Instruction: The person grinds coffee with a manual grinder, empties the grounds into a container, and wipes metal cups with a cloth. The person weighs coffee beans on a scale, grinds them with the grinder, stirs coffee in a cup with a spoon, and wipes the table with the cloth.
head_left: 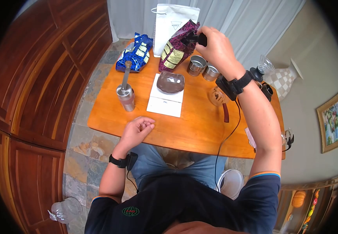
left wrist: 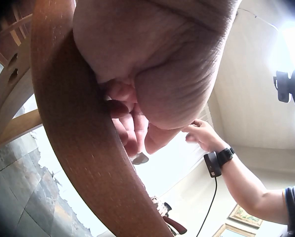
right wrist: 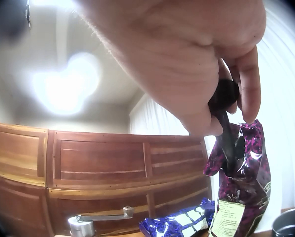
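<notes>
- The left hand (head_left: 135, 132) is placed at the near edge of the wooden table (head_left: 196, 115); its fingers are loosely curled and drawn together around nothing; whether the table is touched by it cannot be told.
- Beyond it, a metal hand grinder (head_left: 126, 99) is seen standing upright, with its crank on top; to the right of it, a dark glossy dish (head_left: 170, 84) is carried by a white flat slab (head_left: 164, 107).
- Farther to the right, a glass vessel (head_left: 217, 97) with a brown handle (head_left: 226, 113) is partly hidden by the right forearm; behind it two metal cups (head_left: 210, 74) are set side by side.
- Near the far edge, a black-handled tool (right wrist: 228, 143) is pinched by the right hand (head_left: 217, 46); its lower end is put at the open mouth of the purple bag (head_left: 173, 56), which is stood upright.
- To the left of this bag, a blue bag (head_left: 137, 54) is seen; behind, a white bag (head_left: 171, 15) is stood before the pale curtain (head_left: 239, 19).
</notes>
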A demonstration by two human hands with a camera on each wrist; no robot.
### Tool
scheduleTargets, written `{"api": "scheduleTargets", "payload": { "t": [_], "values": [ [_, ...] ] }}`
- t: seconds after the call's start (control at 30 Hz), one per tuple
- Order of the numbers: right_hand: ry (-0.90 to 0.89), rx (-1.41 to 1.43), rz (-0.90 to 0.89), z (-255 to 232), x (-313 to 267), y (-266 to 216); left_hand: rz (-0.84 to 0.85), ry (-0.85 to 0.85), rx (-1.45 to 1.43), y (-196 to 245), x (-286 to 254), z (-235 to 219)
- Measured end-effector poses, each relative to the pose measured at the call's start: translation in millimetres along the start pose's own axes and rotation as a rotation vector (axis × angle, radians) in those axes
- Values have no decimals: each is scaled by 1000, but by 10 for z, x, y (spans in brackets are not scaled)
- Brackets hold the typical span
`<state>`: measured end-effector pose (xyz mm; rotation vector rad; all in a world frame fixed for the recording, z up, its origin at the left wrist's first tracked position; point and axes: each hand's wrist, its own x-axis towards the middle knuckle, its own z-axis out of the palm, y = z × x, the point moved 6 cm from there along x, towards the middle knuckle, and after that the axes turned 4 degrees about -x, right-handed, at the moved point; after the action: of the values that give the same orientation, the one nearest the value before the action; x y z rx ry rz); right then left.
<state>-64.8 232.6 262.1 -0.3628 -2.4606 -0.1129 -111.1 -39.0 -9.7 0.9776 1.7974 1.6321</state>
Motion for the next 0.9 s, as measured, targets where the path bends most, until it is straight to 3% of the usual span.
{"api": "scheduleTargets", "payload": {
  "t": [0.27, 0.43, 0.9],
  "values": [
    [-43, 42, 146, -117, -7, -8, 15, 6, -4, 19, -2, 5],
    [20, 163, 239, -214, -63, 30, 18, 2, 0, 12, -1, 3],
    [74, 313, 351, -308, -451, 137, 28, 10, 52, 57, -6, -17]
  ]
}}
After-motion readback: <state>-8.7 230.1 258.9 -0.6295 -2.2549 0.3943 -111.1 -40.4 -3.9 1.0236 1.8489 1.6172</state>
